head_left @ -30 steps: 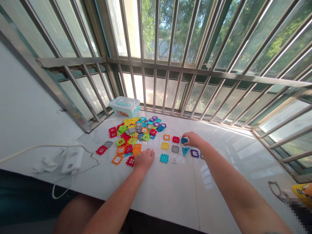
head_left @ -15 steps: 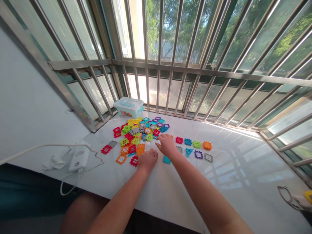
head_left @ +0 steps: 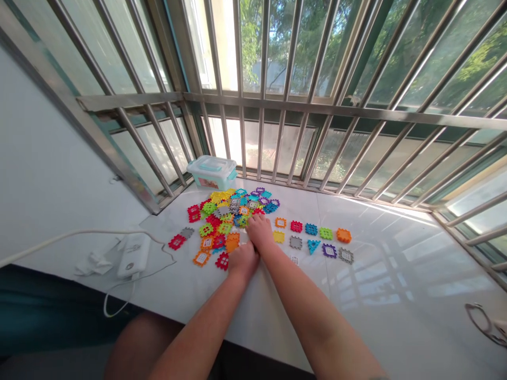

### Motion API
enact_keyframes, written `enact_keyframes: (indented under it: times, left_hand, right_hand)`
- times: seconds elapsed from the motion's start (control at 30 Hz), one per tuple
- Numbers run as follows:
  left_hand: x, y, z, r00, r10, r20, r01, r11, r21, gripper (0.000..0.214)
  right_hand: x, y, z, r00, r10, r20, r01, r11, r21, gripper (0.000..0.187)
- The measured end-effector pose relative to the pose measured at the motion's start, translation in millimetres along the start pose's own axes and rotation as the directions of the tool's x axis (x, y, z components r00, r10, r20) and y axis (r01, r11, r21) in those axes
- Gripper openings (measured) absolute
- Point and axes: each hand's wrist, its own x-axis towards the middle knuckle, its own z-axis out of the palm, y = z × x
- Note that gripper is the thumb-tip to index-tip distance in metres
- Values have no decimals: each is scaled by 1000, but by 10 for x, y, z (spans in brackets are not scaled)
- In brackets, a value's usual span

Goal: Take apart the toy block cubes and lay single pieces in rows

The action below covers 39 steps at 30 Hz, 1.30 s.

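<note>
Toy tiles (head_left: 232, 216) matt plast.; ledge (head_left: 380, 301) glossy, smooth; window rail (head_left: 356, 112) brushed s/steel; box (head_left: 212, 172) translucent plast.

Your head camera looks forward and down from above the near edge of the white stone ledge (head_left: 396, 306), facing the steel window bars (head_left: 263, 53) just beyond it, close in.

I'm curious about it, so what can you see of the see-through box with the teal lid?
The plastic storage box is small and rectangular, with clear, pale sides and a closed, light teal lid with darker teal parts on top. A printed label shows at its front. It sits flat in the corner of the white ledge, against the window frame, with the heap of colourful plastic tiles just in front.
</note>
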Motion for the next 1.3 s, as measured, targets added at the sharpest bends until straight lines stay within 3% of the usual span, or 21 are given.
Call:
enact_keyframes:
  times: [0.17, 0.3, 0.53, 0.67, 0.8, 0.93, 1.03, 1.13, 1.3]
  left_hand:
    - [25, -23, 50, 1000, 0, -13, 0, 1000, -15, 43]
    - [26, -24, 80, 1000, 0, -27, 0, 1000, -10, 48]
    - [-14, 11, 49, 997, 9, -74, -7, 1000, 31, 49]
    - [-31, 26, 44, 996, 5, -89, 3, 996, 84, 47]
    - [-25, 17, 76, 995, 17, -99, -7, 995, 97, 47]
    - [-16, 11, 102, 994, 13, -113, -1, 994, 111, 49]
    - [-16, 14, 101, 992, 17, -122, -2, 993, 116, 48]
    - [-18, 18, 94, 992, 16, -121, -2, 993, 115, 46]
    - [-22, 23, 85, 992, 9, -123, 6, 992, 123, 46]
  right_hand:
    - [10, -3, -52, 998, -9, 56, 8, 1000, 9, 36]
    - [24, 0, -95, 999, -11, 43, 10, 999, 33, 27]
    - [-81, 169, -214, 990, -116, -84, 122, 990, 73, 30]
    - [-322, 652, -419, 972, -178, -151, 188, 981, 50, 36]
    - [-630, 1442, -749, 975, -150, -162, 142, 988, -58, 47]
    - [-927, 2290, -1086, 991, -125, -55, 113, 977, -180, 47]
    - [-1098, 2755, -1256, 995, -87, 44, 95, 968, -234, 43]
    - [-1201, 2998, -1332, 992, -43, 121, 71, 969, -235, 41]
    - [-1253, 3076, -1297, 983, -63, 173, 91, 983, -159, 40]
